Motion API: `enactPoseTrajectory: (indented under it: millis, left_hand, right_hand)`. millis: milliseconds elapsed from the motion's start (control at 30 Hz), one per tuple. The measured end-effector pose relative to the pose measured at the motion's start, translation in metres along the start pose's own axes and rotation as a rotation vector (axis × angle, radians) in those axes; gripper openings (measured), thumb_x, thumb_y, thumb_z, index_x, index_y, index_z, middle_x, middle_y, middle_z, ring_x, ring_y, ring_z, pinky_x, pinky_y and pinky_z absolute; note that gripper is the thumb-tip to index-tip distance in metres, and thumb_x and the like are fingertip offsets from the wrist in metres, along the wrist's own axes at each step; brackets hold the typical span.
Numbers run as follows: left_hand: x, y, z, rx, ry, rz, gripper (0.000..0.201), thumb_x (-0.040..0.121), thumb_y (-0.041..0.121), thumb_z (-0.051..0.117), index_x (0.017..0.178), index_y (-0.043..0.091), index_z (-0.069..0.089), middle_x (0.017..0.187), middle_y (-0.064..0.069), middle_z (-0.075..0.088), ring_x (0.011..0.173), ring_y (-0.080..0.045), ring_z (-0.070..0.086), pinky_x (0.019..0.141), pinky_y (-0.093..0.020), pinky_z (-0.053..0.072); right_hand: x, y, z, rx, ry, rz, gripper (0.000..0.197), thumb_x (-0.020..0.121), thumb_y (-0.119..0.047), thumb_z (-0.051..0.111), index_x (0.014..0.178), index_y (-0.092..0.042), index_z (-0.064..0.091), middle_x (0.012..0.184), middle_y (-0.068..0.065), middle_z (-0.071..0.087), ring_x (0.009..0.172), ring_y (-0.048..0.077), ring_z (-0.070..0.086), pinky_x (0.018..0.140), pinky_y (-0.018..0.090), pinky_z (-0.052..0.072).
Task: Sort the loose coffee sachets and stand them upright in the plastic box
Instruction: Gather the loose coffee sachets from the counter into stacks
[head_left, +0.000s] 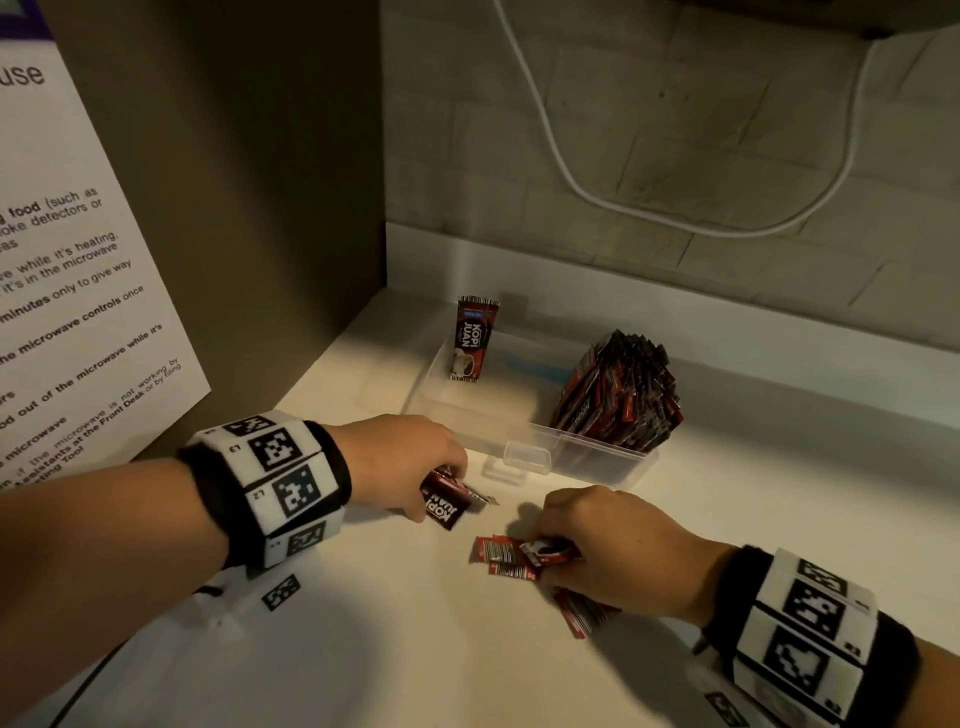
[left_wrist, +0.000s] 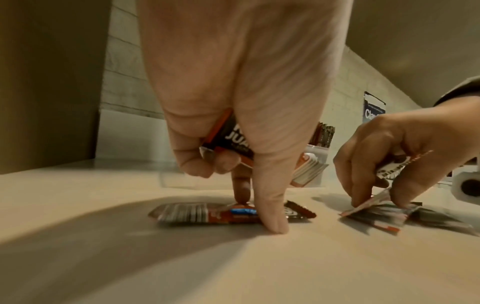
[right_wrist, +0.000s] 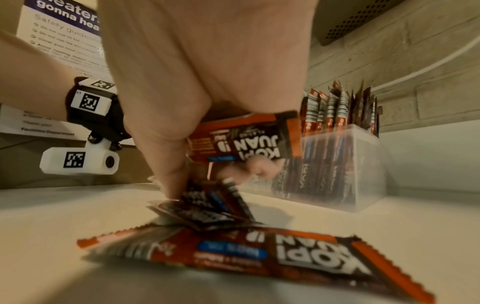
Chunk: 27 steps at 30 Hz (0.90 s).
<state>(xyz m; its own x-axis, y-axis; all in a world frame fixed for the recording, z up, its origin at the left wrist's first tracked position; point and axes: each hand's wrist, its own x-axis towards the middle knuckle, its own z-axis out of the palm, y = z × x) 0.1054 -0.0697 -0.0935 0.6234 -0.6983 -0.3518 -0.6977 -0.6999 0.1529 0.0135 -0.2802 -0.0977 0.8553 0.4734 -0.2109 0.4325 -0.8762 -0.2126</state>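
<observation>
Head view: looks down from above both hands onto the counter (head_left: 395, 623), box beyond them.
Left wrist view: low, just behind the left hand (left_wrist: 241, 86), facing forward.
Right wrist view: low, close behind the right hand (right_wrist: 207, 61).
Shared: plastic box (head_left: 524, 441), sachets.

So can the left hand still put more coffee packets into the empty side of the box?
Probably yes. The left hand, gripping sachets, sits just in front of the plastic box, whose left part holds only one upright sachet. Nothing blocks the way.
</observation>
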Motion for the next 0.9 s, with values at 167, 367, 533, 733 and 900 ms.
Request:
enactPoseTrajectory:
  millis: [167, 367, 533, 733, 900]
  left_hand:
    - [-0.001, -0.006, -0.001, -0.021, -0.063, -0.11, 0.034, 0.079, 0.036, 0.074, 0.107, 0.022, 0.06, 0.099, 0.006, 0.054, 0.085, -0.012, 0.051, 0.068, -0.023, 0.041]
    - [0.001, -0.004, -0.002, -0.039, -0.143, -0.116, 0.031, 0.084, 0.029, 0.07, 0.11, 0.017, 0.058, 0.101, 0.002, 0.058, 0.084, -0.013, 0.052, 0.061, -0.019, 0.038]
    - [-0.003, 0.012, -0.004, 0.054, -0.223, -0.043, 0.013, 0.096, 0.036, 0.051, 0.1, 0.025, 0.045, 0.096, 0.002, 0.055, 0.098, -0.021, 0.051, 0.08, -0.035, 0.035]
    - [-0.004, 0.054, -0.003, -0.38, -0.094, 0.189, 0.004, 0.1, 0.031, 0.047, 0.102, 0.027, 0.047, 0.102, -0.001, 0.061, 0.088, -0.018, 0.057, 0.078, -0.036, 0.05]
    - [0.006, 0.082, 0.015, -0.315, -0.121, 0.155, 0.028, 0.094, 0.049, 0.052, 0.1, 0.024, 0.04, 0.092, 0.0, 0.056, 0.069, -0.011, 0.048, 0.056, -0.025, 0.038]
  right_hand:
    - [-0.003, 0.002, -0.006, -0.045, 0.048, 0.035, 0.016, 0.088, -0.039, 0.058, 0.08, -0.031, 0.047, 0.082, -0.015, 0.053, 0.072, 0.006, 0.049, 0.065, 0.015, 0.039]
    - [-0.022, 0.021, -0.018, 0.203, 0.087, 0.067, 0.022, 0.091, -0.011, 0.05, 0.083, -0.03, 0.039, 0.08, 0.0, 0.058, 0.07, 0.015, 0.054, 0.059, 0.028, 0.044]
    - [-0.038, 0.042, -0.012, 0.08, 0.016, 0.109, 0.034, 0.085, -0.019, 0.059, 0.116, -0.031, 0.052, 0.105, -0.013, 0.055, 0.089, 0.006, 0.055, 0.077, 0.021, 0.048]
    - [-0.037, 0.046, 0.003, 0.047, -0.016, 0.099, 0.04, 0.075, -0.041, 0.072, 0.114, -0.036, 0.06, 0.1, -0.02, 0.048, 0.09, 0.001, 0.051, 0.079, 0.006, 0.039]
    - [-0.031, 0.038, 0.005, 0.098, -0.041, 0.158, 0.041, 0.064, -0.033, 0.079, 0.102, -0.029, 0.063, 0.097, -0.013, 0.059, 0.086, 0.004, 0.055, 0.079, 0.023, 0.047]
